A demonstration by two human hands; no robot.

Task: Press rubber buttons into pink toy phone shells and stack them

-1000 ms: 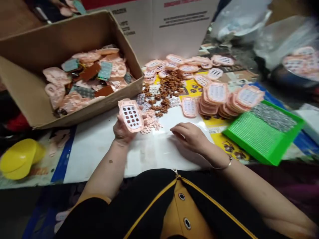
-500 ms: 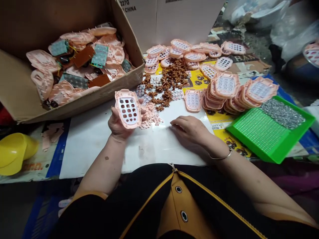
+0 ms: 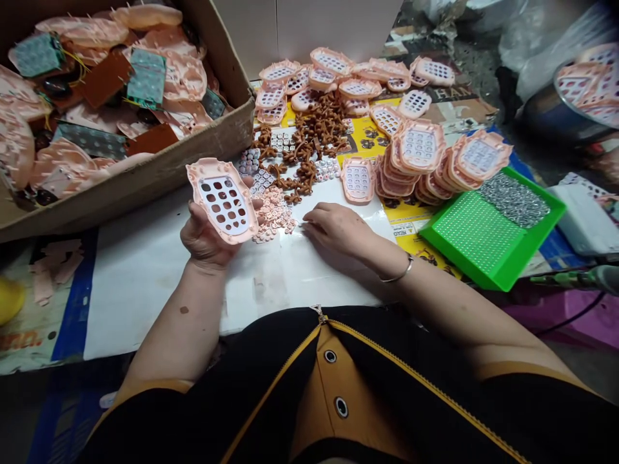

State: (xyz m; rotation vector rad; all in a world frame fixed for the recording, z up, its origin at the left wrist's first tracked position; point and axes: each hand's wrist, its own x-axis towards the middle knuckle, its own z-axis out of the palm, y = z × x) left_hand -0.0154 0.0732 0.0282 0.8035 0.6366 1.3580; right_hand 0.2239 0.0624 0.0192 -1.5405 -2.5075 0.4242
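My left hand [image 3: 206, 241] is closed around a pink plastic toy-phone shell [image 3: 226, 203], tilted up over the white work surface. Rows of holes run through the shell's white face. To its right, my right hand [image 3: 333, 229] rests low over the surface, fingers bent and fingertips close together. Whether something small sits between those fingertips is hidden. Just left of them lies a heap of small pink button pieces [image 3: 276, 216]. Behind the heap are brown rubbery pieces [image 3: 307, 151] and printed white keys [image 3: 283, 140].
A cardboard box [image 3: 232, 129] of pink shells and circuit boards stands at the left. Stacked shells with filled keys [image 3: 418, 148] are at the right, beside a green tray [image 3: 476, 238] holding small metal screws. More loose shells [image 3: 333, 61] lie at the back. A metal pot [image 3: 556, 116] holds others.
The view has shifted right and down, so the scene sits further left. My left hand still holds the shell, now tilted more. My right fingertips are nearer the pink button pieces.
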